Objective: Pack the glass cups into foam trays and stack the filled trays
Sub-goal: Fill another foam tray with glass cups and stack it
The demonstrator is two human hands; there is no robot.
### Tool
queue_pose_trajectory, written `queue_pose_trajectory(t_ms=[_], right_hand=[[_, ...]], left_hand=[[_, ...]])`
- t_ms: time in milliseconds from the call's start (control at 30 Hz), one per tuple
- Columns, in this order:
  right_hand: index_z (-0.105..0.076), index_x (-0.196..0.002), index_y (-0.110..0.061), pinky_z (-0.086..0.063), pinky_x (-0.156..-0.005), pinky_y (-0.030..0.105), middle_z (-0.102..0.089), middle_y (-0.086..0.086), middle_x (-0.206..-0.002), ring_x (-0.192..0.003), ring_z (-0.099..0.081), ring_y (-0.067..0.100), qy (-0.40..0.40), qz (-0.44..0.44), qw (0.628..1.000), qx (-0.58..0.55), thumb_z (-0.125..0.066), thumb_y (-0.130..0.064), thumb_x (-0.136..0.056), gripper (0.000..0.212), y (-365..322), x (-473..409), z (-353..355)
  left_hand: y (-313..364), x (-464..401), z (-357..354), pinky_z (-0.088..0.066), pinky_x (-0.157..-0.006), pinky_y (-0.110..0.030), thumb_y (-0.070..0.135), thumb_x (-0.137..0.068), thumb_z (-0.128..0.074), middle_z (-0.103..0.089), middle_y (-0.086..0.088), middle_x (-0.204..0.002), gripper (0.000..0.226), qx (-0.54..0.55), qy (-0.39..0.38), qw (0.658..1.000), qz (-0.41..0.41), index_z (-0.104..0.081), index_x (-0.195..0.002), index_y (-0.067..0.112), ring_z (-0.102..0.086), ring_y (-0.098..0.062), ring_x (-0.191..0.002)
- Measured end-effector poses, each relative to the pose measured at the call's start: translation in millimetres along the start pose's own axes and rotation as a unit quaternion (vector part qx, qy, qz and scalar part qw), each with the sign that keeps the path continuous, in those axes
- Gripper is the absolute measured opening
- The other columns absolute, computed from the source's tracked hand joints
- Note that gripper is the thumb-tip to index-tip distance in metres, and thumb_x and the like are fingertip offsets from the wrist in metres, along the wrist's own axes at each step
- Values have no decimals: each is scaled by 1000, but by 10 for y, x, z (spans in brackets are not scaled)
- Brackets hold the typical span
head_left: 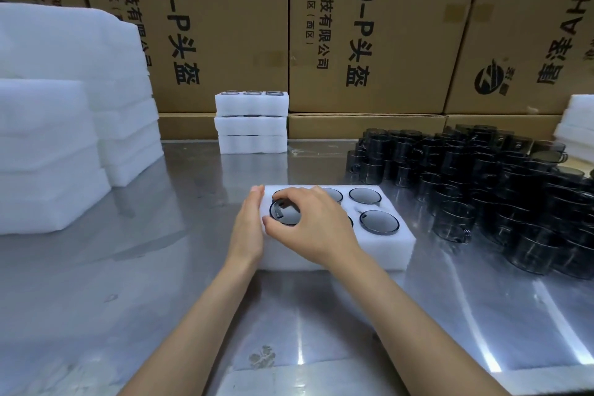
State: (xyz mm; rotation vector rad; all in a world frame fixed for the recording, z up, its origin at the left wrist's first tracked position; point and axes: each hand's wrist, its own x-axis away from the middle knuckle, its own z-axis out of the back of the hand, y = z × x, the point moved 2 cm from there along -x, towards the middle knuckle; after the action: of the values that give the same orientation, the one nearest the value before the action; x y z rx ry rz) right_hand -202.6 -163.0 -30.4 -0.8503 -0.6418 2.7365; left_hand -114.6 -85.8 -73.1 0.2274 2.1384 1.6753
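While the left hand [249, 228] lies flat along the left end of the foam tray [385, 254], fingers straight and pressed to the foam to steady it, the right hand [316, 220] curls over the near-left pocket with its fingertips on the rim of a glass cup [284, 214] — seating it, by the look of it. The cup's dark rim and handle show between the fingers; whether it sits fully down in the pocket I cannot tell, as the hand covers part of it.

Two more cups [379, 222] sit flush in the right-hand pockets; those in the middle are mostly hidden. Loose cups [498, 183] are heaped on the steel table [160, 267] to the right, well apart from the tray. Filled trays [251, 120] are stacked at the back against the cartons [225, 26]; empty foam [58, 125] is piled at left.

Handling, as judged: the cups are thin smoked glass — light, rigid, smooth, likely to chip if knocked rim to rim. Best taken at the rim or round the wall, and pressed down evenly. The foam is soft and very light and will slide on the steel unless held. A filled tray wants lifting from both ends, kept level.
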Motion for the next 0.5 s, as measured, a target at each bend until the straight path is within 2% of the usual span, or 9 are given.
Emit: queue_pose_trajectory(t_ms=[100, 167, 233, 300, 400, 467, 500], right_hand=[[-62, -103, -34, -28, -56, 14, -64, -19, -101, -101, -48, 6, -14, 11, 1000, 7, -56, -51, -77, 31, 10, -12, -6], [-61, -104, -33, -32, -58, 19, -63, -19, -104, -103, -48, 6, -20, 10, 1000, 11, -55, -52, -78, 33, 17, -6, -16], [-60, -106, -30, -38, -66, 25, -63, -18, -106, -105, -47, 9, -13, 13, 1000, 20, -55, -54, -80, 36, 22, 23, -27], [-55, -120, -29, -39, -80, 25, -58, -19, -120, -114, -43, 8, -2, 19, 1000, 10, -54, -55, -82, 46, 29, 63, -10], [-37, -143, -28, -27, -102, 20, -39, -17, -146, -131, -28, 1, 12, 49, 999, -2, -50, -48, -88, 60, 62, 108, 77], [-32, -146, -25, -19, -106, 18, -29, -15, -153, -135, -21, 0, -1, 80, 996, 24, -48, -41, -91, 60, 99, 147, 124], [-30, -148, -25, -16, -109, 20, -25, -14, -154, -137, -18, 0, -18, 89, 995, 34, -46, -40, -92, 60, 118, 169, 130]], left_hand=[[-18, -6, 7, -33, -109, -30, 49, -94, -39, -60, 14, -124, 31, 3, -6, 1000, -8, -63, -106, 32, -50, -4, -121], [-21, -2, 11, -30, -111, -30, 47, -97, -37, -54, 9, -134, 29, -1, -9, 1000, -4, -59, -108, 33, -46, -5, -124], [-12, 8, 22, -30, -110, -29, 48, -96, -37, -51, 7, -137, 29, -12, -9, 1000, 0, -59, -108, 34, -46, -5, -124], [4, 35, 47, -30, -111, -30, 55, -88, -41, -51, 9, -138, 42, -43, -8, 999, -21, -58, -118, 32, -45, -4, -127], [143, 188, 118, -31, -104, -16, 53, -86, -36, -50, 23, -134, 39, -162, -24, 978, -126, -51, -121, 45, -41, 10, -124], [244, 315, 188, -29, -105, -13, 48, -90, -33, -48, 26, -134, 37, -252, -59, 940, -223, -47, -125, 47, -40, 10, -126], [276, 366, 234, -27, -108, -15, 44, -92, -31, -48, 23, -136, 41, -301, -79, 911, -271, -46, -130, 42, -39, 6, -130]])
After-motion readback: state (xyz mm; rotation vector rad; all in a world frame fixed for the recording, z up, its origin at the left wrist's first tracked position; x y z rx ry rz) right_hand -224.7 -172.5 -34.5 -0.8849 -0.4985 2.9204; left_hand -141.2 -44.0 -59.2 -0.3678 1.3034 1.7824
